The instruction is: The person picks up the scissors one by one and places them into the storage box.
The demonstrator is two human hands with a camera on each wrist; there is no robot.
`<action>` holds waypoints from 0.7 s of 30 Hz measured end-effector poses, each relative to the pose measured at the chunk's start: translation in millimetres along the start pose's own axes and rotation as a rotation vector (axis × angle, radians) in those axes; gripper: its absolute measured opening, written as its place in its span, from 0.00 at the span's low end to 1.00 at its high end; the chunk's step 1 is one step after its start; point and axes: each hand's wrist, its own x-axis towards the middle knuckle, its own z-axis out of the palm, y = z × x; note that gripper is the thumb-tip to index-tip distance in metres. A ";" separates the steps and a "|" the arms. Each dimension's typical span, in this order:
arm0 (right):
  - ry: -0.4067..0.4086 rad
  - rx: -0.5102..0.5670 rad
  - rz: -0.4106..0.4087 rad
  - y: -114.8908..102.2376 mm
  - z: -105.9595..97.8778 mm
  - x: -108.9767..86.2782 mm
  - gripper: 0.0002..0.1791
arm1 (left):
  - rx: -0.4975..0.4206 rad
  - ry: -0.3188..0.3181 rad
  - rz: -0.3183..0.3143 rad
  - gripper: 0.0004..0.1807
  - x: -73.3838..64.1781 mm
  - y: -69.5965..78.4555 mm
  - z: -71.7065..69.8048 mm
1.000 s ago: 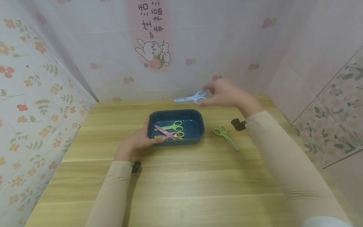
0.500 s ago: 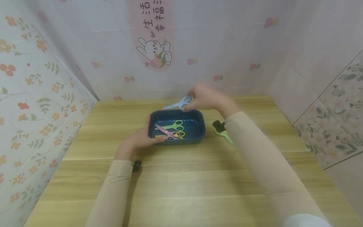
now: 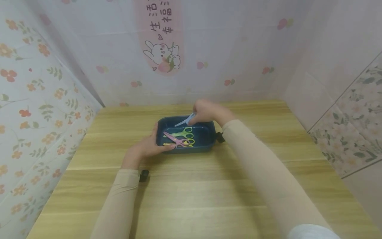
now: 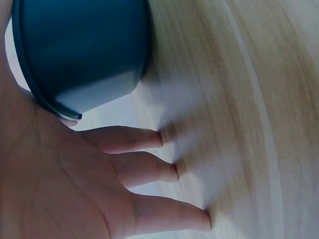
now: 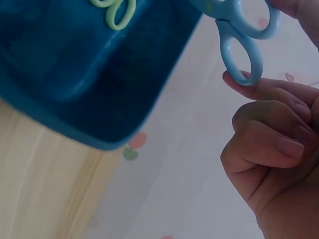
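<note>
A dark blue tray (image 3: pixel 204 147) stands on the table. My left hand (image 3: pixel 146 146) holds its left end, thumb over the near rim. In the left wrist view three fingers (image 4: pixel 149 169) extend straight down to the tabletop beside the tray. My right hand (image 3: pixel 206 111) is at the tray's far rim, pinching light blue scissors (image 5: pixel 249 35) by the handle loops between thumb and index finger; the other fingers are curled in. Their blades point down and left into the tray. Inside lie green scissors (image 3: pixel 185 133), pink scissors (image 3: pixel 176 140) and yellow scissors (image 3: pixel 191 142), partly overlapping.
The wooden table (image 3: pixel 191 189) ends at a fabric backdrop (image 3: pixel 238 49) behind the tray. Floral fabric (image 3: pixel 38 99) hangs on the left. A black wrist mount (image 3: pixel 220 137) beside the right sleeve sits close to the tray's right end.
My right hand has moved left and down with the light blue scissors, from right of the tray to its far part. The right sleeve now hides the green scissors on the table. My left hand stays put.
</note>
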 end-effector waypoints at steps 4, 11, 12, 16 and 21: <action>-0.008 -0.042 0.011 -2.8 8.2 7.9 0.21 | 0.004 0.000 -0.003 0.81 0.5 0.1 -0.4; -0.009 -0.055 0.015 -1.9 21.2 15.6 0.21 | 0.021 0.005 0.016 0.80 1.0 -0.7 0.4; -0.009 -0.061 0.014 -1.7 22.5 15.9 0.21 | 0.020 0.007 0.015 0.80 1.4 -1.1 0.7; -0.017 -0.104 0.015 -1.0 25.5 15.4 0.22 | 0.014 0.007 0.010 0.80 1.3 -1.8 0.8; -0.055 -0.128 0.065 -1.6 27.1 12.2 0.23 | -0.003 0.007 0.006 0.80 0.6 -1.1 0.1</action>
